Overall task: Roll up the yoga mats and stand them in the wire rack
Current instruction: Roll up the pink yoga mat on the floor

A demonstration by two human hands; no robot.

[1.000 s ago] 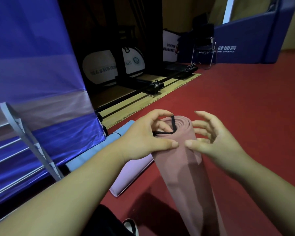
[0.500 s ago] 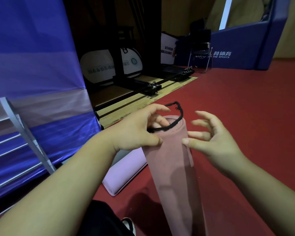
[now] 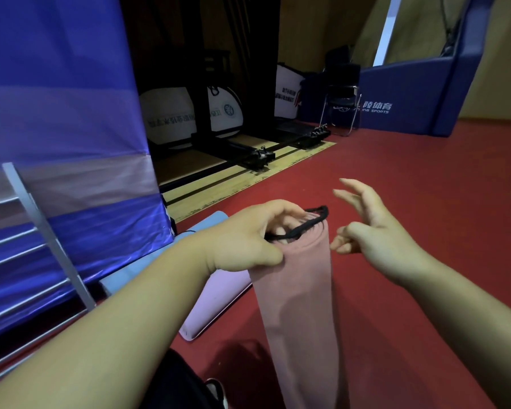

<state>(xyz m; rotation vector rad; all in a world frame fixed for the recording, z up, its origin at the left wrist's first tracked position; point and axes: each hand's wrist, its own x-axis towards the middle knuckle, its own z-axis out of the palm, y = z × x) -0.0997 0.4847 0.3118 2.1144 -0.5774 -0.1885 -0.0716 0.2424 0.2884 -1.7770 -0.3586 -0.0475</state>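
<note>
left: wire rack [image 3: 46, 231], blue pad [image 3: 56, 84] | right: open red floor [image 3: 425, 187]

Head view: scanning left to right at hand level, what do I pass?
wire rack → lilac yoga mat on the floor → pink rolled yoga mat → right hand, open and clear of the mat.

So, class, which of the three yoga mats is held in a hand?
The pink rolled mat, gripped near its top by the left hand; the lilac mat and pale blue mat lie on the floor.
</note>
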